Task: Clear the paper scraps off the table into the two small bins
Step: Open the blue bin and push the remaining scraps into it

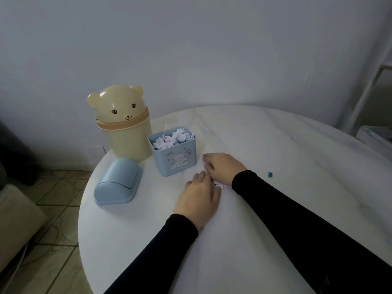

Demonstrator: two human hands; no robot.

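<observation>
Scraps of thin white paper (219, 184) lie flat on the pale marbled round surface (275, 149), just before the open square blue plastic bin (179, 161), already heaped. We judge them featherlight, limp and hard to lift flat, so we should gather and pinch their edges. Our left hand (199, 200) and right hand (222, 166) press down, fingers spread. Their long axis we cannot tell.

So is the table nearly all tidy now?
Nearly. The blue bin is already full of paper scraps, its lid lying beside it. The left hand and right hand rest flat over a last scrap. The bear bin is closed. A small blue bit remains.
</observation>
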